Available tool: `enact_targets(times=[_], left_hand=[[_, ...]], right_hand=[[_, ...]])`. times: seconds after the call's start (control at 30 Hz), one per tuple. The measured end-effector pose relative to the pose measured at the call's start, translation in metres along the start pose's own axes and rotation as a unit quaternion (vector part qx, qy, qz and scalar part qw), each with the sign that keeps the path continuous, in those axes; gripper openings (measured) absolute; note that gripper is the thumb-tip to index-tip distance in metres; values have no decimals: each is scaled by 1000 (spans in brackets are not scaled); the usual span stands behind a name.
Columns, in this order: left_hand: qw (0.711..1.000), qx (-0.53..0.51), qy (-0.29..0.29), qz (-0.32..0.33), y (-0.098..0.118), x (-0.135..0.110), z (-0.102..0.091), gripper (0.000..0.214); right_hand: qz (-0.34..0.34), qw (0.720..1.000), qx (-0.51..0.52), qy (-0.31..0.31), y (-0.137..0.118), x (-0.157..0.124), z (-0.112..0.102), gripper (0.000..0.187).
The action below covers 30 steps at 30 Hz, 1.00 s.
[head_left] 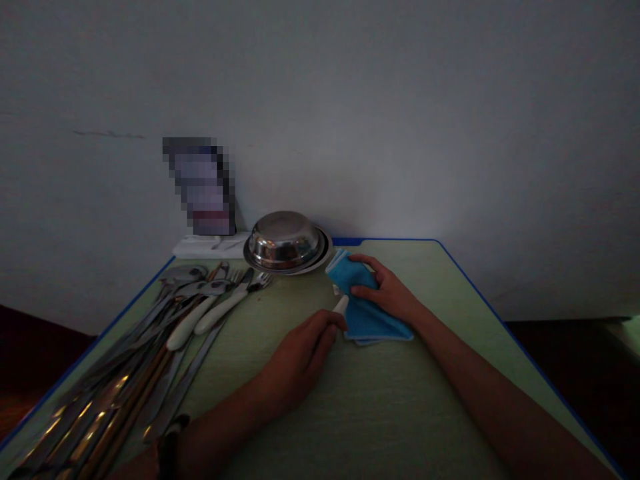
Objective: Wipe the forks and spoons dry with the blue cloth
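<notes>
My left hand (306,350) is closed around a white-handled utensil (342,305); the white end shows above my fingers, and its working part cannot be made out. Just to the right, a folded blue cloth (373,319) with a pale edge is gripped by my right hand (393,288), the thumb and fingers pressing into it. The cloth's lower part spreads over the table, touching or very near the white handle. A small white tag (337,289) shows at the cloth's left side.
A pile of cutlery (145,360) covers the table's left side, with white-handled pieces (220,313) at its right edge. Upturned metal bowls (285,240) stand at the back. A blurred-out phone-like screen (205,190) leans on the wall above a white strip (210,247). The pale green table (380,413) has blue edging.
</notes>
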<state>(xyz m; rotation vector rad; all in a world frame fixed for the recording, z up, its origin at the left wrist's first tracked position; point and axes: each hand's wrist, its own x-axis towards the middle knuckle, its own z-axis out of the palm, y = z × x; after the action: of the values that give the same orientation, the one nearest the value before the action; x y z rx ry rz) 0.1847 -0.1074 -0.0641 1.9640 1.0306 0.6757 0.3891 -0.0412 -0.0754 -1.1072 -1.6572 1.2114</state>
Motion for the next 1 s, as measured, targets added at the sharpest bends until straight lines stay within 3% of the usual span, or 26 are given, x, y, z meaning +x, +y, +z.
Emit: enact_targets(times=[0.13, 0.23, 0.37, 0.67, 0.83, 0.9, 1.0], left_hand=[[1000, 3, 2, 0, 0, 0, 0, 21], [1000, 2, 5, -12, 1, 1, 0, 22], [1000, -6, 6, -23, 2, 1, 0, 23], [998, -29, 17, -50, 2, 3, 3, 26], [996, 34, -11, -87, 5, 5, 3, 27], [996, 34, -8, -85, 6, 4, 2, 27], [996, 17, 13, -88, 7, 4, 0, 28]], right_hand=[[15, 997, -58, 41, 1, 1, 0, 38], [19, 998, -46, 27, -1, -1, -1, 29], [44, 998, 27, 25, -1, -2, 1, 30], [72, 987, 105, 102, 4, 0, 3, 33], [50, 985, 129, 104, 1, -1, 13, 32], [73, 974, 175, 128, -1, -3, 21, 35], [113, 944, 211, 227, -7, -7, 35, 41]])
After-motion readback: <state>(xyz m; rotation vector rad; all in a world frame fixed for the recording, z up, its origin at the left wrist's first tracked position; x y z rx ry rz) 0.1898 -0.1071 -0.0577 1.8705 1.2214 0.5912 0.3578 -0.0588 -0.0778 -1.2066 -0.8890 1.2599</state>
